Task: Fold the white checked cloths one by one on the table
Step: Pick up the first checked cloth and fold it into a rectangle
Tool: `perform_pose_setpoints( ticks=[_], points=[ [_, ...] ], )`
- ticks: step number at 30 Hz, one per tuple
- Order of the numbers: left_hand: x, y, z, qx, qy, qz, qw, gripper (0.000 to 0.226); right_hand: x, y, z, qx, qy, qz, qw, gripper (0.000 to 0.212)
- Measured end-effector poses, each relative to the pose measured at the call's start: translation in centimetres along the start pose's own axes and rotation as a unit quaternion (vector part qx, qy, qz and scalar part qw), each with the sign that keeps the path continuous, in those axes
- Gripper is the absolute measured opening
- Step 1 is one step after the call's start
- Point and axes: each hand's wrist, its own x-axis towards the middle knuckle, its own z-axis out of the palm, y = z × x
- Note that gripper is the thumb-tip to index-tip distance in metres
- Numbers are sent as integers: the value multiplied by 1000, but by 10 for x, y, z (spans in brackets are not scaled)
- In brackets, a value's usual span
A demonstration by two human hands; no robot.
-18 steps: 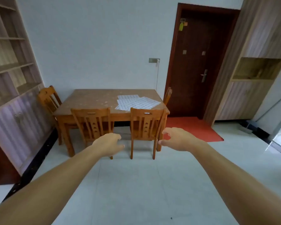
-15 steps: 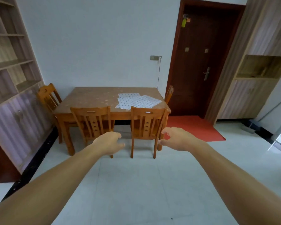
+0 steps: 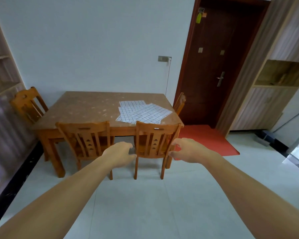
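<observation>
On surface (image 3: 86, 107) right end: cloths (image 3: 143, 112) overlap, flat | likely light, limp; pinch top one's corners | left hand (image 3: 118, 155), right hand (image 3: 188, 150): fingers (image 3: 128, 146) loosely curled, empty, well short

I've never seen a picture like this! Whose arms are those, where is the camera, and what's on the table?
The camera sits on a person's head, looking forward and down, so you see that person's own two arms. The left hand and the right hand reach out above the floor, fingers loosely curled, holding nothing. Ahead stands a wooden table with two chairs pushed in on the near side. On its right part lie white checked cloths, flat and overlapping, not yet folded, and no hand touches them.
</observation>
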Motion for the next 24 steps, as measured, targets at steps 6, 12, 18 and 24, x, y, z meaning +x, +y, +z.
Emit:
perform_pose_setpoints(
  ticks=[6,12,18,24],
  points=[
    [82,-46,-9,4,-20,0,1000,51,97,-16,3,10,-19,-7,1000,39],
    [163,-67,-13,3,-34,-7,999,51,184,-2,-3,26,-25,-5,999,31],
    [253,-63,-10,16,-46,-5,999,54,276,29,-11,26,-41,-8,999,40],
    [360,-47,-24,36,-44,-15,998,55,400,87,-23,52,-32,-11,998,76]
  ],
)
